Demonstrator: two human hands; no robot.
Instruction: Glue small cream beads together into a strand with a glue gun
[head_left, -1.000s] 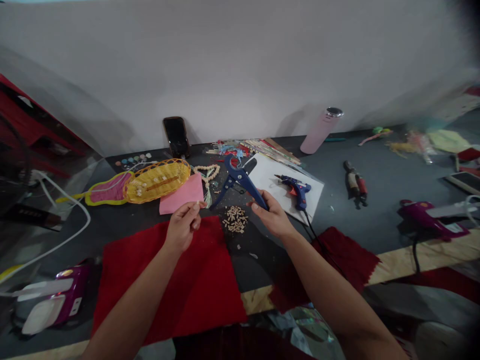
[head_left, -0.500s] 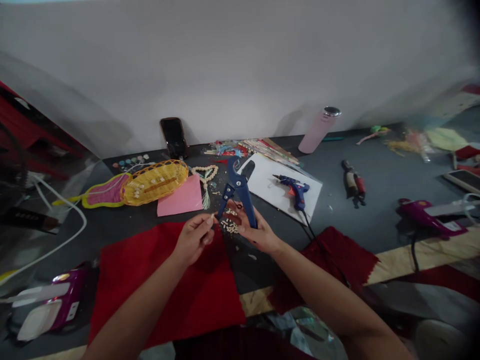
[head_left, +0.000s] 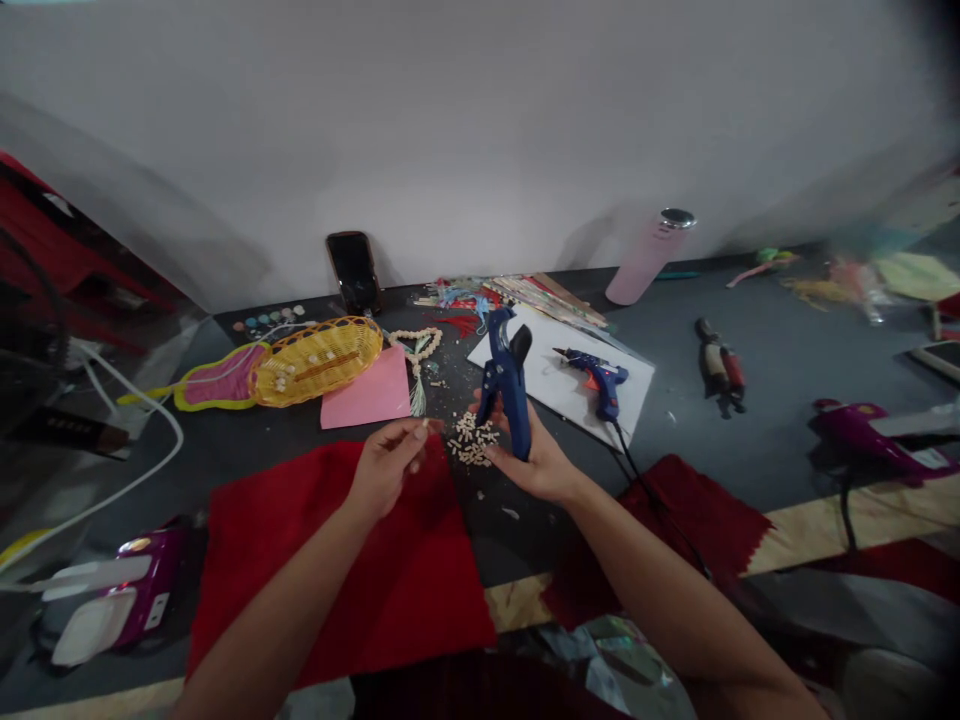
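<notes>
My right hand (head_left: 541,460) is wrapped around a blue ratchet pipe cutter (head_left: 511,385), its jaw end pointing away from me. Between the thumb and fingers of my left hand (head_left: 386,465) is a small pale piece (head_left: 425,424), too small to make out fully; this hand is above the far edge of a red felt sheet (head_left: 352,590). A heap of short pale cut pieces (head_left: 471,440) lies on the dark table between my hands, partly under the cutter. Beyond it is a string of wooden beads with a tassel (head_left: 418,375).
On the left are a yellow wicker basket (head_left: 319,362), pink sheet (head_left: 367,392) and phone (head_left: 354,272). A blue glue gun (head_left: 596,380) rests on white board (head_left: 547,385). Farther right stand a pink bottle (head_left: 651,258), pliers (head_left: 721,368) and a purple device (head_left: 877,435).
My right hand has moved the cutter rightward, away from my left hand, and its handles look closer together. More of the heap of pieces shows. The view has shifted slightly.
</notes>
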